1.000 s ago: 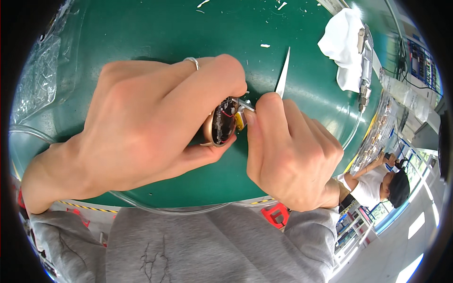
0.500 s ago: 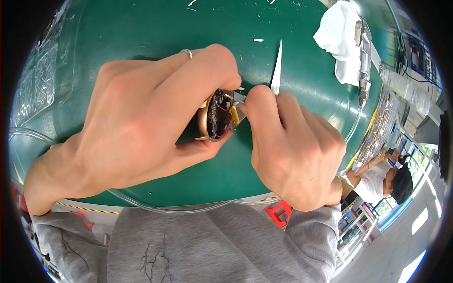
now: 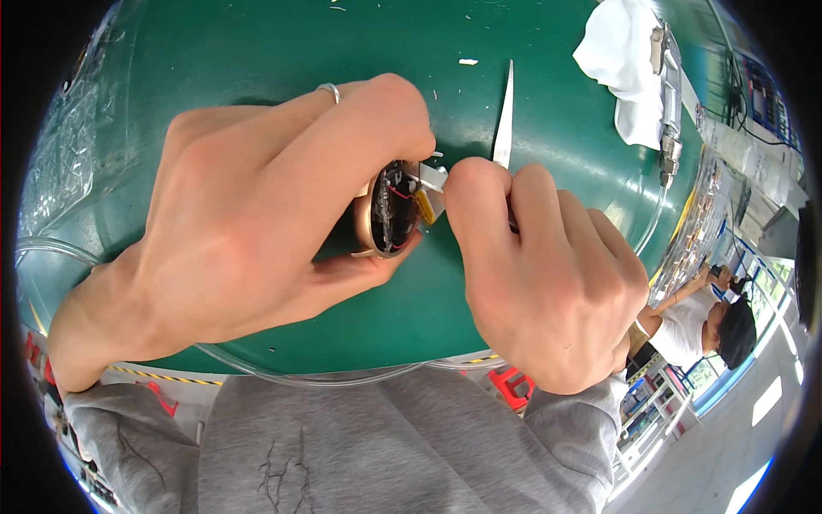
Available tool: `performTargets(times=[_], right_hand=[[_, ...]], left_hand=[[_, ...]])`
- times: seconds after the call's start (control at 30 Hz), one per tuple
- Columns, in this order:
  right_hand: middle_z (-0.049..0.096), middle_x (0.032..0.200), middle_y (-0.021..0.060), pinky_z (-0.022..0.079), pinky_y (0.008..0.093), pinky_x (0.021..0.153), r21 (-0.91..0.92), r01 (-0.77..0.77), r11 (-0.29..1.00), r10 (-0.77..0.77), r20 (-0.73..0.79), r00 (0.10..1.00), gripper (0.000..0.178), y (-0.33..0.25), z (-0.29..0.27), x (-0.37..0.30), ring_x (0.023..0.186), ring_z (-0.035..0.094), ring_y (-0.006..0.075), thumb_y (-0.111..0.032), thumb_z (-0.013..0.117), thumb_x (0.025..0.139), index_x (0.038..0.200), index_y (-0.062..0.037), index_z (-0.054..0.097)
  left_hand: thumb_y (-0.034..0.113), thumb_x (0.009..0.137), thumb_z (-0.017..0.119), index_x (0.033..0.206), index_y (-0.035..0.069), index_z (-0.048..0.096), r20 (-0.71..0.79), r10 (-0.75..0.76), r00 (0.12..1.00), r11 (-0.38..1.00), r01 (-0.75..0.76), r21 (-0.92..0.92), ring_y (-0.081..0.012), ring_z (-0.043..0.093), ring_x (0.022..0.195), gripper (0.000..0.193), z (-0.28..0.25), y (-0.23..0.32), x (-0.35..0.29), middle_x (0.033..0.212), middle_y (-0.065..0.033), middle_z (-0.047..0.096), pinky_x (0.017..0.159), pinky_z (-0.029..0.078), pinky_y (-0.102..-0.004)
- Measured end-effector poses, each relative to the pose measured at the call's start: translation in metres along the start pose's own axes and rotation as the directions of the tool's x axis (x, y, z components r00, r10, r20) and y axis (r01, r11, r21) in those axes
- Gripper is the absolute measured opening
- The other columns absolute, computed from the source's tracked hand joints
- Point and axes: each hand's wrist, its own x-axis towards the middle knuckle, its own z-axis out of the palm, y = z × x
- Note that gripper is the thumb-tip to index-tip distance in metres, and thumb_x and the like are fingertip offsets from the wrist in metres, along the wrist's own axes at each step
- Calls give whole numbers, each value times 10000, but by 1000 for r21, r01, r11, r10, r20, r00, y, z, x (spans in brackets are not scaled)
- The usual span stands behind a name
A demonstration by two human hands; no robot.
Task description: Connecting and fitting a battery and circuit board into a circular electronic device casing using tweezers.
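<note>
My left hand, with a ring on one finger, is closed round an opened round watch case with a gold-coloured rim. The case stands on edge, its dark inside showing electronics and thin red wires. A small yellow part and a whitish strip stick out on its right side. My right hand is closed just right of these parts, its fingertips hidden. From between its fingers a slim, pointed metal tool juts away from me; its lower end is hidden, so I cannot tell its exact kind.
Both hands are over a green work mat. At the far right lie a white cloth and a metal air gun on a clear hose. Clear plastic trays lie at the left. Another person sits off to the right.
My right hand has shifted slightly right, away from the watch case, with the pointed tool still in it. My left hand keeps its hold on the case. The view has shifted a little.
</note>
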Motion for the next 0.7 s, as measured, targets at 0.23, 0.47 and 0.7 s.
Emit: performTargets(times=[0.23,0.47,0.7], right_hand=[[400,635,11,334,299,405,174,-34,984,32,17,999,218,-3,4,-1,438,416,151,-137,722,749,764,-130,505],[437,626,36,328,333,406,340,-84,937,58,86,995,260,-1,1,1,435,434,187,-169,760,829,780,-96,515],[439,621,37,328,332,405,368,-108,923,79,94,992,241,-6,-1,2,427,435,186,-124,776,804,796,-84,538]], left_hand=[[0,633,856,1063,-5,624,14,6,1000,1000,-7,19,-91,429,496,489,-3,0,-1,680,-22,538,438,306,-247],[-5,628,852,1067,-6,622,30,-11,999,1000,11,-6,-93,433,495,496,-4,-2,-3,697,-31,560,436,314,-243],[-3,629,852,1046,-14,624,6,0,1000,1000,0,-2,-96,464,493,475,-2,-2,-3,705,-42,575,430,328,-243]])
